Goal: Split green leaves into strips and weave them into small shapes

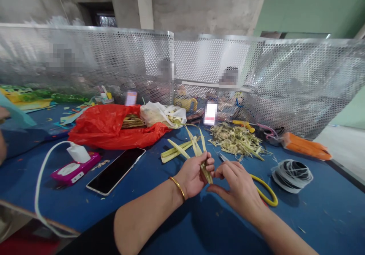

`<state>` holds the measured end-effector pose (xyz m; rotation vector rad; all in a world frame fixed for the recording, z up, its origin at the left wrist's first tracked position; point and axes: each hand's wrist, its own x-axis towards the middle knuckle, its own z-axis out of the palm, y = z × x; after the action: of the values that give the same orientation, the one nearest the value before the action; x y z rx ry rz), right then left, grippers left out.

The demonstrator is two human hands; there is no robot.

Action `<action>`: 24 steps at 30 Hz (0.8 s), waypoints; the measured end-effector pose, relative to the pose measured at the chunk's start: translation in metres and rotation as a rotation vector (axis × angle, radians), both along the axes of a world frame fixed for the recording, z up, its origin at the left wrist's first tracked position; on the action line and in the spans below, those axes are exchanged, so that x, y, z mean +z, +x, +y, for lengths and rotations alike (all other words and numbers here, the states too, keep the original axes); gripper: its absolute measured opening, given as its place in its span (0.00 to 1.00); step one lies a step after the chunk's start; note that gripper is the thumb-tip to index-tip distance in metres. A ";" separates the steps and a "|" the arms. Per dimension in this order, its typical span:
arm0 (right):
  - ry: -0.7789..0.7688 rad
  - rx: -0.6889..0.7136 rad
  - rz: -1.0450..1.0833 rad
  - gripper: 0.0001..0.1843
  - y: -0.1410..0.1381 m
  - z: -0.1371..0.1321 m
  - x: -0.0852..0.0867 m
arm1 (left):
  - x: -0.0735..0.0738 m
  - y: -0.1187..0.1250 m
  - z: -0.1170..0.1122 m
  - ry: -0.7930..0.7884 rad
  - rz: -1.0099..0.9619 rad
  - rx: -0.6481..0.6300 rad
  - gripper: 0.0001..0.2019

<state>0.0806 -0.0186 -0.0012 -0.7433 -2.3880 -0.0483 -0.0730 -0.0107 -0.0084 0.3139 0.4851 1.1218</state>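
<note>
My left hand (195, 175), with a gold bangle at the wrist, is closed round a small bundle of pale green plant strips (196, 145). Their tips fan out above the fist and the cut ends show below it. Close to those lower ends is my right hand (238, 181), fingers bent and thumb apart; I see nothing held in it. Beneath the right hand lie scissors with a yellow handle (270, 198), partly covered. More green strips (173, 155) rest on the blue table behind the left hand.
A pile of shredded plant scraps (236, 139) lies behind my right hand. Rightward are a spool of string (292, 176) and an orange packet (306, 146). Leftward are a phone (116, 171), a magenta power strip (75, 167) and a red bag (97, 127). A perforated metal screen (211, 53) closes the back.
</note>
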 end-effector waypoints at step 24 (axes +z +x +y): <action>-1.197 0.111 1.022 0.14 0.001 0.014 -0.001 | 0.006 0.007 -0.022 0.333 0.793 -0.411 0.23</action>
<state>0.0817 -0.0050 -0.0027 -0.8054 -1.2596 1.5085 -0.0663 -0.0326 -0.0027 1.1192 0.8797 0.6354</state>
